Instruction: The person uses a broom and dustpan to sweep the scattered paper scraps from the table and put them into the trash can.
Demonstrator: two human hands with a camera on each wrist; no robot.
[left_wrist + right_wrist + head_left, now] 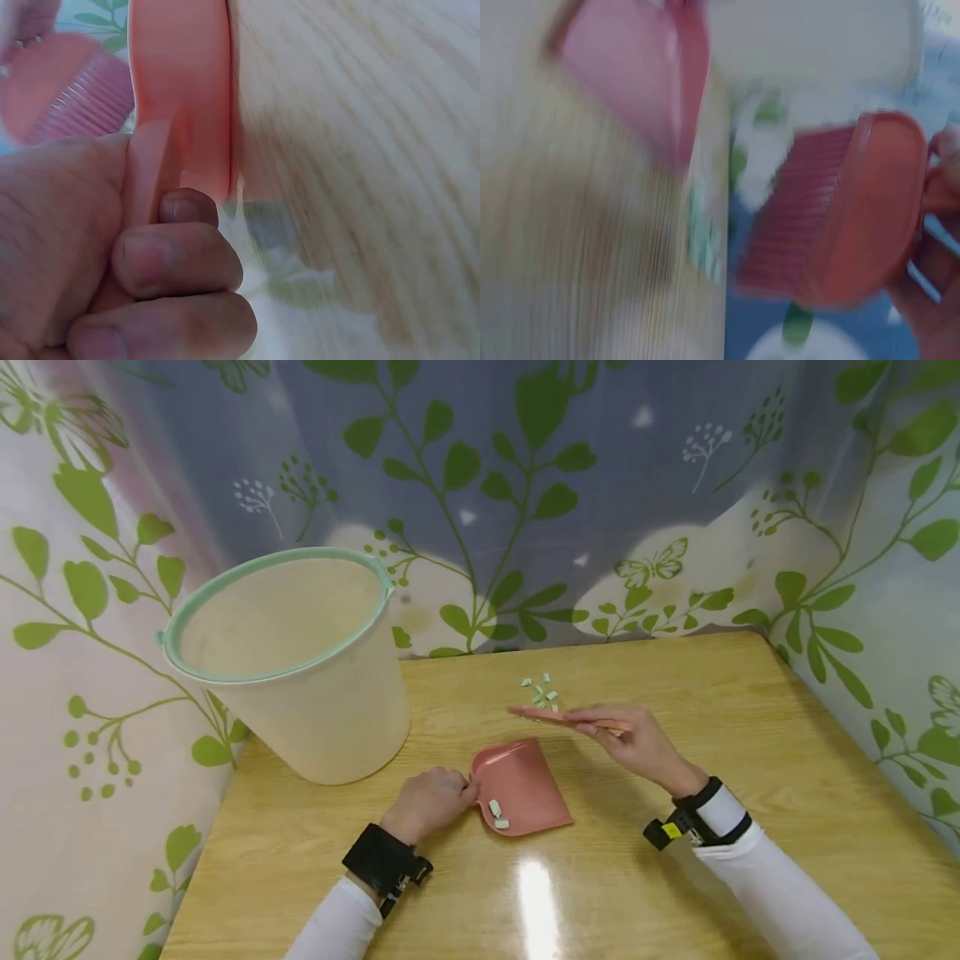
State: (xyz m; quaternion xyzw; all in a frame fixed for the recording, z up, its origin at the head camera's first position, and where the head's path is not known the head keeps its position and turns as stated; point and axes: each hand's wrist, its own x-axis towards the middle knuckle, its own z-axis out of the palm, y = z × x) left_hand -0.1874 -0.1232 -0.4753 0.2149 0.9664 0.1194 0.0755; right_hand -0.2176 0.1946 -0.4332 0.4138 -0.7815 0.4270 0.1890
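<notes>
My left hand (429, 803) grips the handle of a pink dustpan (525, 785), its fingers curled round it in the left wrist view. The pan lies on the wooden table with its wide edge facing right, and two pale green bits (498, 815) sit inside near the handle. Above and right of it, my right hand (633, 745) holds a small pink brush (543, 715) by its handle. The right wrist view, somewhat blurred, shows the ridged bristles (799, 214). Several more pale bits (538, 697) lie scattered on the table just beyond the brush.
A large cream bucket (337, 710) with a mint green rim stands at the table's left, behind my left hand. Behind the wooden table (675, 677) hangs a leaf-patterned curtain (480, 510), which also runs along both sides.
</notes>
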